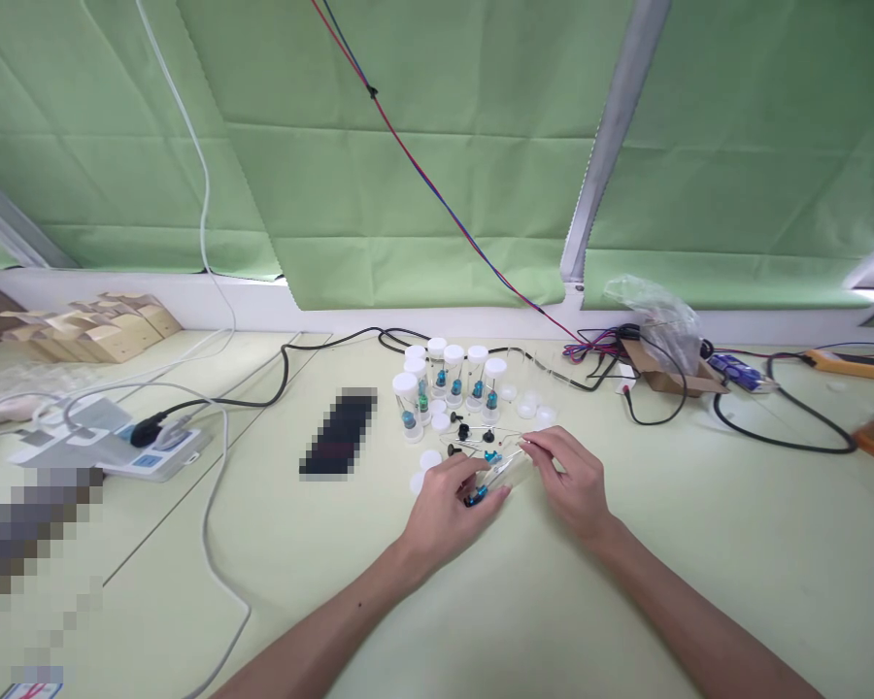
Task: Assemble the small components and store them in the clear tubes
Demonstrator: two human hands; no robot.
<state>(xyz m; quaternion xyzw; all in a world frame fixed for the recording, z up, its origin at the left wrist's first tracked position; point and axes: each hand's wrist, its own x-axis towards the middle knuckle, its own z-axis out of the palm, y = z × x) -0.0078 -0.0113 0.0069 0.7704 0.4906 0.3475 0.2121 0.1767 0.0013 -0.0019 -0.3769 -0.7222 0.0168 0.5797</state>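
The left hand (450,505) curls its thumb and fingers around a clear piece with a blue end (476,497). Around two to three o'clock from that blue end, the right hand (574,478) pinches something thin between thumb and forefinger, too small to identify. White-capped clear vials (453,379) with blue or green parts inside stand near twelve, small black parts (464,432) lie nearer at twelve, and a power strip (161,468) sits at nine.
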